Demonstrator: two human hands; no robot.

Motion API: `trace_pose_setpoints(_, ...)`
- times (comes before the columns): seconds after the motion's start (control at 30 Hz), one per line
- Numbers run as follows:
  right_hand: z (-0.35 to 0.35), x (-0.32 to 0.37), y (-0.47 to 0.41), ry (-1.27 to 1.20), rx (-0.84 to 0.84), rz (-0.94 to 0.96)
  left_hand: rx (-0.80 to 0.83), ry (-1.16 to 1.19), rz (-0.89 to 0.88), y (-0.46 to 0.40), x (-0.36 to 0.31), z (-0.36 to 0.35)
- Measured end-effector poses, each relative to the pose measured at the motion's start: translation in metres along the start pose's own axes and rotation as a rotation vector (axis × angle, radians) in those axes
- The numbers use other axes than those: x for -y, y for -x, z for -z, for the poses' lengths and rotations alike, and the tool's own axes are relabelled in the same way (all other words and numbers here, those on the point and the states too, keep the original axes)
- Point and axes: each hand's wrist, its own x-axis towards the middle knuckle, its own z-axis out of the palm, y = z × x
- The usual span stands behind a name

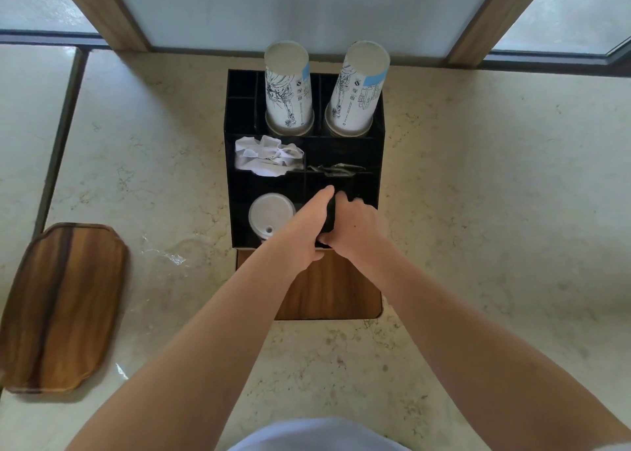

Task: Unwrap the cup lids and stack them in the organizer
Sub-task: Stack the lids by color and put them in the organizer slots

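Both hands meet over the black organizer (235, 184) at its 5 o'clock compartment: the left hand (307, 225) and right hand (355, 228) clasp what seems a stack of black lids (330, 216). White lids (271, 213) sit at 7 o'clock, cups (289, 88) at 12.

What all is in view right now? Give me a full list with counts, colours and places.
Organizer: one, black, on the counter centre.
Cup stacks: two, white printed, upside down in the organizer's back slots.
Napkins: a crumpled white bunch, middle left slot.
Packets: a few, dark, middle right slot.
White lids: one stack, front left slot.
Black lids: a stack, front right slot, mostly hidden by the hands.
Tray: one, wood, left on the counter.
Board: one, wood, under the organizer's front.
Wrap: clear plastic, on the counter beside the tray.
Left hand, right hand: both on the black lids.
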Motion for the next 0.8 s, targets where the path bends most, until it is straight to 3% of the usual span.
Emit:
trace_pose_setpoints(0.37, 0.006, 0.005, 0.007, 0.015, 0.007, 0.027, -0.176, -0.167, -0.1, 0.044, -0.004, 0.005)
trace_pose_setpoints(0.6, 0.01, 0.001, 0.002, 0.021, 0.089, 0.036, -0.201, 0.024, -0.107, 0.059, 0.016, 0.023)
trace_pose_setpoints(0.73, 0.031, 0.001, 0.004, -0.007, 0.146, 0.003, -0.282, -0.11, -0.317, 0.074, 0.044, 0.06)
trace_pose_setpoints(0.8, 0.043, 0.008, 0.017, 0.014, 0.083, 0.044, -0.405, -0.262, -0.483, 0.083, 0.073, 0.093)
